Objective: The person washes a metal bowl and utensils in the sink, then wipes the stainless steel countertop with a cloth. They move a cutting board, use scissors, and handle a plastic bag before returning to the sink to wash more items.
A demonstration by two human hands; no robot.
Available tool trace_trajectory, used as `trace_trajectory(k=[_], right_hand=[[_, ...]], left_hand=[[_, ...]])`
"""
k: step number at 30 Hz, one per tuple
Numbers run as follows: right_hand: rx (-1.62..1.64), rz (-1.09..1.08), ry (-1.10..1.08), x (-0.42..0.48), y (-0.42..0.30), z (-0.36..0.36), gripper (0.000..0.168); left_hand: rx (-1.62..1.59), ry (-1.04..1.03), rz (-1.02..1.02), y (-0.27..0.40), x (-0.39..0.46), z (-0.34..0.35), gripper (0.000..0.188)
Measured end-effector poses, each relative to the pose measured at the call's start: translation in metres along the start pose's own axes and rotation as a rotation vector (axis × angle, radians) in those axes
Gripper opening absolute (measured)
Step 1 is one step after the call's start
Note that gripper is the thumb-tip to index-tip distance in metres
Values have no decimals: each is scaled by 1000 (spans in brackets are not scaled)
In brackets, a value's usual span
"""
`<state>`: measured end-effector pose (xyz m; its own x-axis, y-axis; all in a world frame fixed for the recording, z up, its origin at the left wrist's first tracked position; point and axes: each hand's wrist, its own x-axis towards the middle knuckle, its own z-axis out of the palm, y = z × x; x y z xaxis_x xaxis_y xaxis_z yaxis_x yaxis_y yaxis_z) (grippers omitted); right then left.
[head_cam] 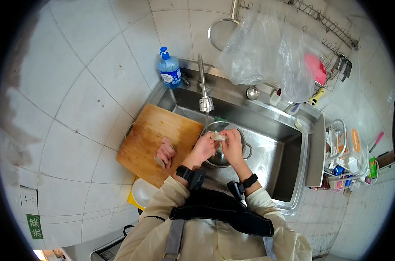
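Above a stainless steel pot (pixel 224 163) in the sink, my left hand (pixel 204 148) and my right hand (pixel 231 146) are close together. Between their fingertips is a small, pale, translucent piece of food (pixel 219 137), too blurred to name exactly. A thin stream of water runs from the faucet (pixel 206 103) just behind my left hand. My hands hide much of the pot's inside. To the left, pieces of raw pink meat (pixel 165 152) lie on a wooden cutting board (pixel 148 125) that overlaps the sink's left side.
A blue pump bottle (pixel 170 73) stands at the sink's back left corner. Plastic bags (pixel 259 49) and a strainer (pixel 210 34) hang along the wall. The steel sink (pixel 266 133) extends right, towards a loaded rack (pixel 346 153). A white bowl (pixel 142 192) sits below the board.
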<state>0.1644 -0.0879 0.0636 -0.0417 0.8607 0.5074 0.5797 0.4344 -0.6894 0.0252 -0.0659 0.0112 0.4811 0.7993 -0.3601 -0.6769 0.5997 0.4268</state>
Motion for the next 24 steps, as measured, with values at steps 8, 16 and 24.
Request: trace_trajectory(k=[8, 16, 24], right_hand=[[-182, -86, -148, -31, 3, 17, 22], [-222, -119, -312, -32, 1, 10, 13], [-217, -115, -390, -29, -7, -9, 10]], left_hand=[[154, 177, 82, -17, 9, -7, 22], [136, 305, 127, -7, 31, -18, 13], [55, 350, 170, -11, 49, -31, 14]])
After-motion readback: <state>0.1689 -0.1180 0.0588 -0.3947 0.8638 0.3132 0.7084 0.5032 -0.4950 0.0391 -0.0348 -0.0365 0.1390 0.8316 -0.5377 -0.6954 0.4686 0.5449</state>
